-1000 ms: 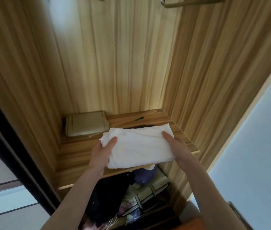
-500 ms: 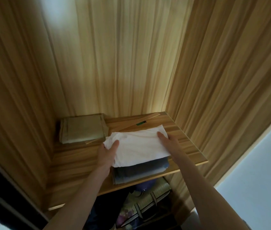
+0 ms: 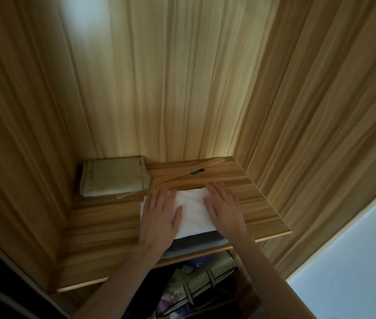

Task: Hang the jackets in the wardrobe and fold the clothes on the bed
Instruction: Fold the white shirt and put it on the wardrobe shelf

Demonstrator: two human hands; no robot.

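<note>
Left hand (image 3: 159, 217) and right hand (image 3: 222, 209) lay spread flat, pressing the folded white garment (image 3: 192, 214) atop a grey stack (image 3: 196, 246) overhanging the shelf (image 3: 104, 231) front; uneven lift-off could slide it off.

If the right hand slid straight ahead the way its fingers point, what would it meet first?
The right hand lies flat on the white folded cloth, fingers pointing toward the wardrobe's back. Past the cloth's far edge comes bare shelf, then probably the thin wooden strip lying aslant; depth is hard to judge.
</note>
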